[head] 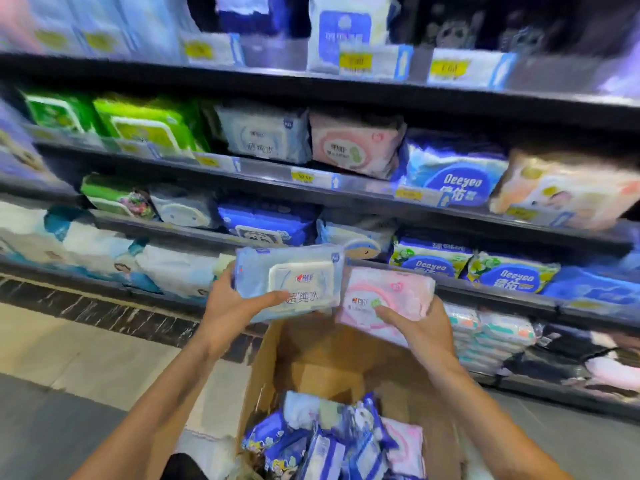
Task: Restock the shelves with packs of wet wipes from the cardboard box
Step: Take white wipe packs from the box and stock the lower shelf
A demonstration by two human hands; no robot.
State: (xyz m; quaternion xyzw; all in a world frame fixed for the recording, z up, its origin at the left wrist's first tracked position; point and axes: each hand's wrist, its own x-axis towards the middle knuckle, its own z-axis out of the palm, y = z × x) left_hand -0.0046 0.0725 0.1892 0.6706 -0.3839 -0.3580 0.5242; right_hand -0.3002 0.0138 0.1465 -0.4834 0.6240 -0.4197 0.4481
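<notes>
Before stocked shelves (346, 188), fingers (273, 296) grip blue pack (287, 282), pink pack (391, 299).

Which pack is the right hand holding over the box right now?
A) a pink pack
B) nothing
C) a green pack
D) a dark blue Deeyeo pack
A: the right hand grips the pink pack above the cardboard box, while the left hand holds the light blue pack beside it.
</notes>
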